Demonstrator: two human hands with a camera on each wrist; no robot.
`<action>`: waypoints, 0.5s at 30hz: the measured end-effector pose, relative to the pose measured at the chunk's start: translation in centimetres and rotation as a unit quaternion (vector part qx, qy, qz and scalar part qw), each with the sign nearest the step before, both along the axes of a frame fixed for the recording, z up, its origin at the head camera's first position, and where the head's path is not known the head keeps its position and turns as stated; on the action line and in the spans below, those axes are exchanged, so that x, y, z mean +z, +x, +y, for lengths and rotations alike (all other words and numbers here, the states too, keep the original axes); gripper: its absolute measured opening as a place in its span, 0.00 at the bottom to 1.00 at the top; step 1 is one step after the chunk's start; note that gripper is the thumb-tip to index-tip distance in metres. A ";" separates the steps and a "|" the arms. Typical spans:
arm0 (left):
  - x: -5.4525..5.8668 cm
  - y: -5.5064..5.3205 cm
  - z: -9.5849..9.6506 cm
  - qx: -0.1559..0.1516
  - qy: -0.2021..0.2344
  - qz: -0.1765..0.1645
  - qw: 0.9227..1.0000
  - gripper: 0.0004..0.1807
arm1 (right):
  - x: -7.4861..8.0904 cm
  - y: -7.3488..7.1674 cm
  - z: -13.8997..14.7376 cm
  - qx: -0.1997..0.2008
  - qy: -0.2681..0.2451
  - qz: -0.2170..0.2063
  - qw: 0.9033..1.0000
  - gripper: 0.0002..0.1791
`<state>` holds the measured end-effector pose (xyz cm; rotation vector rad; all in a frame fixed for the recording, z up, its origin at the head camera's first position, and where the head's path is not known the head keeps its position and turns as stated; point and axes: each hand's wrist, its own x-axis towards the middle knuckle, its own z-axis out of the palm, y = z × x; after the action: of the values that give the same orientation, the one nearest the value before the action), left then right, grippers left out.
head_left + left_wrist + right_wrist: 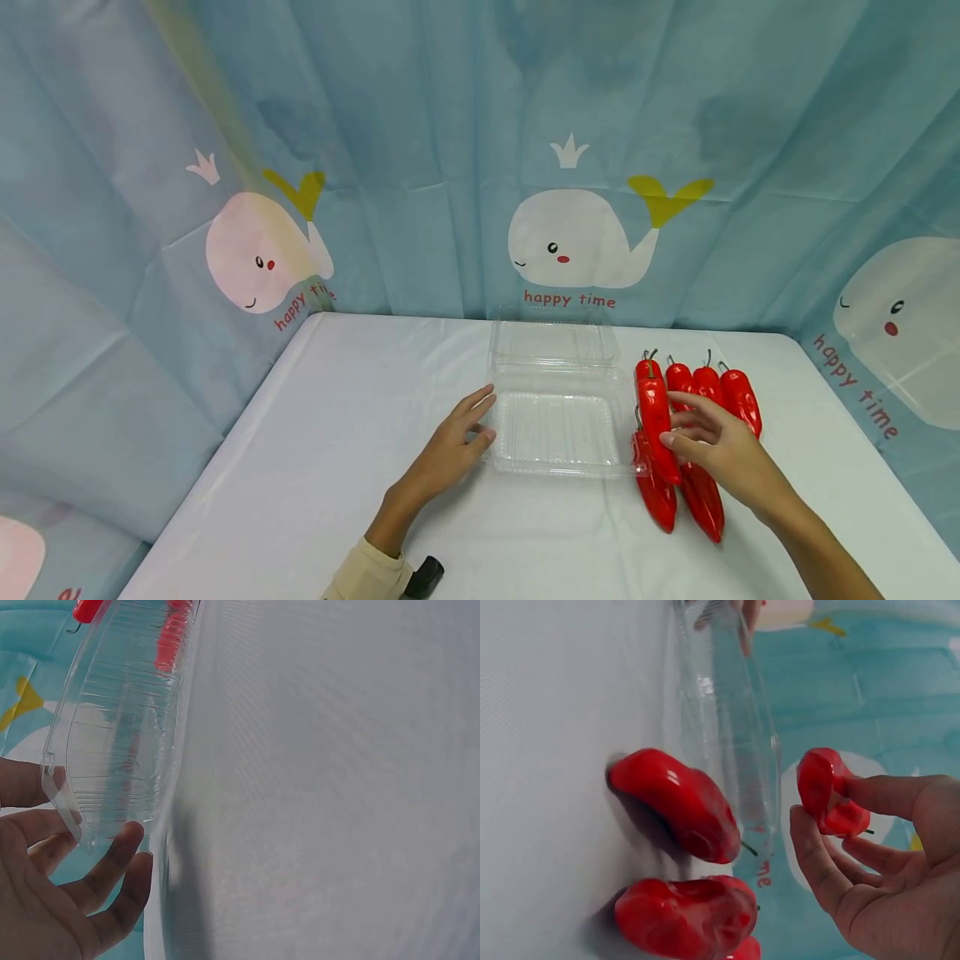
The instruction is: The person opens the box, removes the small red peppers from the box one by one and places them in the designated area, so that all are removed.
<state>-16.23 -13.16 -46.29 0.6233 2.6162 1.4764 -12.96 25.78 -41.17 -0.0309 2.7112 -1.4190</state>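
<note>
My right hand (723, 454) pinches a red chili pepper (656, 421) between thumb and fingers. In the right wrist view this pepper (832, 793) is lifted off the table, apart from the others. Below and around it lie several more red peppers (705, 500), stems pointing to the back. Just left of them sits a clear plastic clamshell box (555, 429) with its lid (553, 343) folded back. My left hand (450, 450) is at the box's left edge, fingers extended and slightly bent. From the left wrist view, its fingers (112, 870) are around the box's near corner without a visible grip.
A white cloth covers the table (300, 467). Blue curtains (420, 167) printed with whales hang behind the table and on both sides. A dark object (424, 577) is at the left cuff (371, 573).
</note>
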 end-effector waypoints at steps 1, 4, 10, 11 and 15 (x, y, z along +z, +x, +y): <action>0.0 0.0 0.0 0.000 0.000 -0.001 1.000 0.32 | -0.1 0.0 0.2 -0.002 -0.001 -0.002 1.000 0.43; -0.1 0.0 0.0 0.001 -0.001 -0.004 1.000 0.32 | -0.3 0.2 0.8 -0.005 -0.004 -0.007 1.000 0.43; 0.0 -0.1 0.0 -0.002 0.002 -0.003 1.000 0.32 | -0.6 0.5 2.1 -0.008 0.004 -0.001 1.000 0.41; 0.1 -0.1 0.0 -0.002 0.003 -0.003 1.000 0.32 | -0.7 0.5 2.2 -0.011 0.006 -0.003 1.000 0.42; 0.1 0.0 0.0 -0.002 0.003 -0.005 1.000 0.32 | -1.1 0.8 2.8 -0.025 0.008 -0.020 0.999 0.42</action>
<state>-16.21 -13.17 -46.24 0.6189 2.6025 1.4830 -12.17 28.62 -42.29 0.0677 2.7082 -1.3957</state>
